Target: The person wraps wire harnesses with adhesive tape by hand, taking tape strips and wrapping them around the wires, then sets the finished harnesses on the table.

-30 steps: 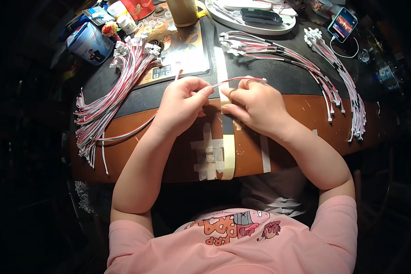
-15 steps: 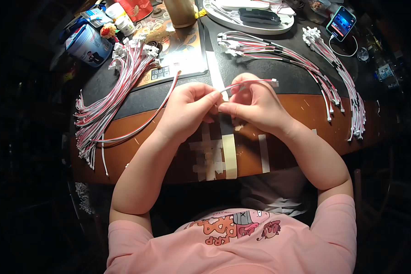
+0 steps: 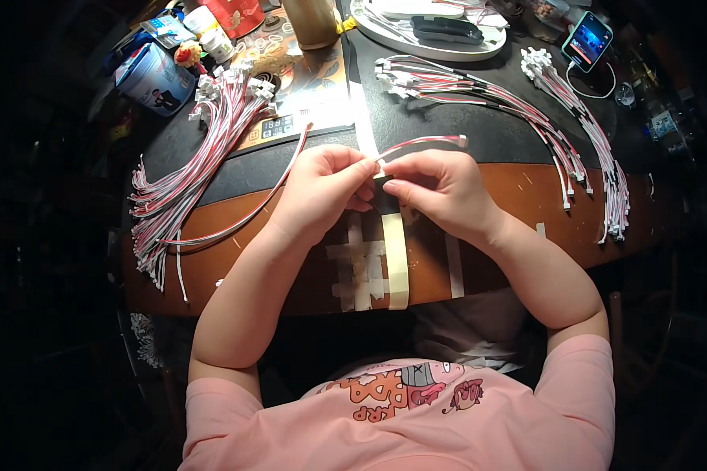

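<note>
Head view: we seem to be steadying a thin red-and-white cable (image 3: 428, 142) near the front edge of the brown-and-black desk (image 3: 530, 192); the next move calls for a firm pinch. Our left fingers (image 3: 349, 179) grip it; what our right fingers (image 3: 420, 163) hold, we cannot tell. Its free end runs crosswise, white connector (image 3: 463, 141) toward the right edge.

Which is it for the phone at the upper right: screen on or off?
On: the phone shows a lit, coloured picture.
</note>
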Available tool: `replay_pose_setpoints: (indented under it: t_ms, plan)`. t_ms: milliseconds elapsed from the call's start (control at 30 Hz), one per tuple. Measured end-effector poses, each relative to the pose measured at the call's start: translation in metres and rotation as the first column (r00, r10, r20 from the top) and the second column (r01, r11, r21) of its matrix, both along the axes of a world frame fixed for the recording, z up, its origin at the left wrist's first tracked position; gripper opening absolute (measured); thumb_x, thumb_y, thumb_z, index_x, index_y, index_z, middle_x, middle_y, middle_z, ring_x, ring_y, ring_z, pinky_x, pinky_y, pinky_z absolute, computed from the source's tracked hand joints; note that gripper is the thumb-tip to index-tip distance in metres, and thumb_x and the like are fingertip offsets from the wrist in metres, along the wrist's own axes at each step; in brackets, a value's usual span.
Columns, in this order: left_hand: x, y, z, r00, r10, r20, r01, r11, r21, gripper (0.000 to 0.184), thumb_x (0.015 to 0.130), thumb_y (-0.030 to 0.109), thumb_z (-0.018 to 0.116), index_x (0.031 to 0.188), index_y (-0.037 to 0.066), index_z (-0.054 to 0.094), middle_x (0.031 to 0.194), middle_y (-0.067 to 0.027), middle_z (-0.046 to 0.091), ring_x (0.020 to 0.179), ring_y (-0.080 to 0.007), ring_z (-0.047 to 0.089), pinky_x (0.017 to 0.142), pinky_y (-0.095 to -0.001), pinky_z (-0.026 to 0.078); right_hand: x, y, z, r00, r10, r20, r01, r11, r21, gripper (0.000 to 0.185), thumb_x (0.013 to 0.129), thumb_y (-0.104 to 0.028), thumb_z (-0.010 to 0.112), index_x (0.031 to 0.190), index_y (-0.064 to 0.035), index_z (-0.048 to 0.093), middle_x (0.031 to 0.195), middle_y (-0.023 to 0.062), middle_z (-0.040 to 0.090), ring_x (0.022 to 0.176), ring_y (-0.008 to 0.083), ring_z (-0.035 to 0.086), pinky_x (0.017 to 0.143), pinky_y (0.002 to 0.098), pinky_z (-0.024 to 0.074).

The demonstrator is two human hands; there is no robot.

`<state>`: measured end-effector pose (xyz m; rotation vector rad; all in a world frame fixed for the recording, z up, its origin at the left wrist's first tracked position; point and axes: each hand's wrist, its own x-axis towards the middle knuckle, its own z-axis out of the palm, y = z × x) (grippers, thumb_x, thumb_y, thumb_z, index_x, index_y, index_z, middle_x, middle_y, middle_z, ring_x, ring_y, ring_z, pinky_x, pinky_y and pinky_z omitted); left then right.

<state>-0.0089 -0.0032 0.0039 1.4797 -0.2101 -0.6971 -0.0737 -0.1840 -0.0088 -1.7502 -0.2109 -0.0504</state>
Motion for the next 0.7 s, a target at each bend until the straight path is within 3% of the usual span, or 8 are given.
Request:
replay_pose_setpoints:
  t_ms: [67, 267, 400, 433, 567, 700]
  plan:
    - [0.001, 0.001, -0.003, 0.999, 0.018, -0.031, -0.019, 0.999, -0.027, 0.016, 0.088, 0.015, 0.059, 0.085, -0.001, 0.063, 0.069, -0.0064, 0.06, 0.059, -0.0109, 0.055, 0.055, -0.0202, 0.047, -0.002, -0.001, 0.001, 0.997, 0.02, 0.08, -0.005, 0.983, -0.183, 0.016, 0.08, 0.006, 0.065, 0.094, 0.0004, 0.061, 0.084, 0.0055, 0.062, 0.069, 0.0097, 0.057, 0.06, 0.0189, 0.0481]
    - [0.001, 0.0, -0.001, 0.999, 0.03, -0.022, -0.031, 0.999, -0.029, 0.015, 0.087, 0.014, 0.059, 0.083, -0.001, 0.063, 0.068, -0.0068, 0.06, 0.056, -0.0102, 0.054, 0.053, -0.0202, 0.045, 0.0, 0.0, -0.003, 0.987, 0.041, 0.156, -0.012, 0.984, -0.178, 0.015, 0.08, 0.006, 0.065, 0.092, -0.0001, 0.062, 0.088, 0.0059, 0.063, 0.071, 0.0093, 0.056, 0.063, 0.0184, 0.0481]
    - [-0.003, 0.0, 0.008, 0.958, -0.084, 0.275, -0.005, 0.951, 0.308, 0.012, 0.085, 0.01, 0.059, 0.081, -0.001, 0.063, 0.07, -0.0064, 0.059, 0.06, -0.0125, 0.055, 0.055, -0.0228, 0.044, 0.005, -0.001, -0.004, 0.929, -0.137, 0.345, 0.143, 0.99, 0.006, 0.017, 0.081, 0.006, 0.064, 0.096, -0.0002, 0.062, 0.089, 0.0063, 0.063, 0.071, 0.0091, 0.056, 0.064, 0.0182, 0.0477]
    - [-0.003, 0.001, 0.007, 0.958, -0.083, 0.274, -0.006, 0.951, 0.308, 0.012, 0.085, 0.01, 0.059, 0.081, -0.001, 0.063, 0.07, -0.0064, 0.059, 0.06, -0.0125, 0.055, 0.055, -0.0228, 0.044, 0.005, 0.0, -0.004, 0.929, -0.136, 0.344, 0.142, 0.99, 0.007, 0.017, 0.081, 0.006, 0.064, 0.096, -0.0002, 0.062, 0.089, 0.0063, 0.063, 0.071, 0.0091, 0.056, 0.064, 0.0182, 0.0477]
    - [-0.003, 0.003, 0.0, 0.705, -0.268, 0.657, -0.09, 0.884, 0.458, 0.01, 0.083, 0.008, 0.059, 0.08, 0.0, 0.063, 0.073, -0.0062, 0.058, 0.067, -0.0159, 0.054, 0.059, -0.026, 0.044, 0.005, 0.007, 0.001, 0.877, -0.378, 0.296, 0.329, 0.922, 0.203, 0.012, 0.079, 0.005, 0.062, 0.088, -0.0028, 0.065, 0.082, 0.003, 0.063, 0.067, 0.0086, 0.053, 0.057, 0.0199, 0.0447]
    - [-0.002, 0.003, 0.001, 0.701, -0.297, 0.648, -0.088, 0.866, 0.493, 0.01, 0.083, 0.009, 0.059, 0.079, 0.001, 0.063, 0.075, -0.0061, 0.056, 0.071, -0.0189, 0.053, 0.063, -0.0275, 0.043, 0.004, 0.001, 0.006, 0.879, -0.4, 0.261, 0.355, 0.913, 0.204, 0.014, 0.079, 0.006, 0.062, 0.091, -0.0012, 0.064, 0.082, 0.0032, 0.062, 0.066, 0.0083, 0.053, 0.057, 0.0197, 0.0449]
